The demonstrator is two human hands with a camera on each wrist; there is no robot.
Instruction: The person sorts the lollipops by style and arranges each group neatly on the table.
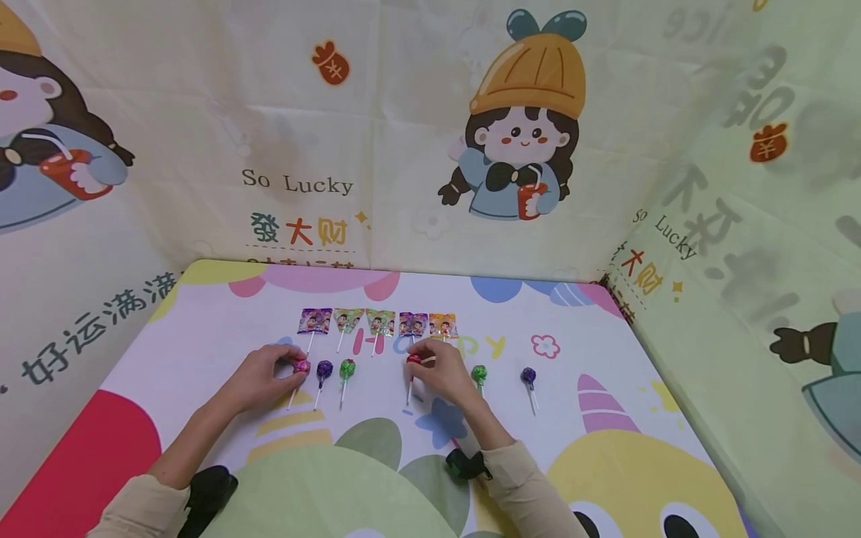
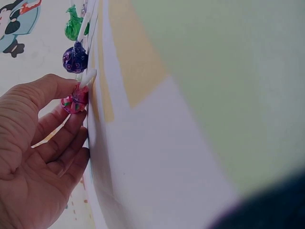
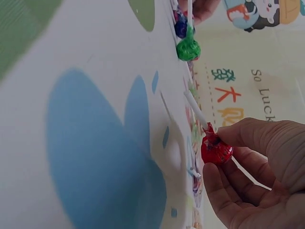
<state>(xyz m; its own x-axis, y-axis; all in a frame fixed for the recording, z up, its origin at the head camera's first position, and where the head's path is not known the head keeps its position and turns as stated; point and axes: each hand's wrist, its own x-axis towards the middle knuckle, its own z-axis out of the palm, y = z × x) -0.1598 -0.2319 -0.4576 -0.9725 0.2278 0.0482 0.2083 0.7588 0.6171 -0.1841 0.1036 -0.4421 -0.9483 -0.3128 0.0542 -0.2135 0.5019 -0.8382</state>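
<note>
My left hand [image 1: 258, 379] pinches the head of a pink-wrapped lollipop [image 2: 75, 99] between thumb and fingers, its stick slanting down by the table. Right beside it lie a purple lollipop [image 1: 324, 369] and a green lollipop [image 1: 347, 368], sticks toward me. Farther right, my right hand [image 1: 440, 371] grips a red-wrapped lollipop [image 3: 217, 149] by its head; the right wrist view shows it raised off the tabletop, with its white stick free. Another green lollipop [image 1: 479, 373] is just past the right hand, partly covered by it. A second purple lollipop [image 1: 529, 376] lies at the right end.
Behind the hands runs a row of flat-packed lollipops, among them a purple packet [image 1: 314, 320], a green packet [image 1: 381, 322] and an orange packet [image 1: 442, 325]. They lie on a printed table cover [image 1: 605, 351]. A cartoon-patterned cloth [image 1: 410, 149] hangs behind the table.
</note>
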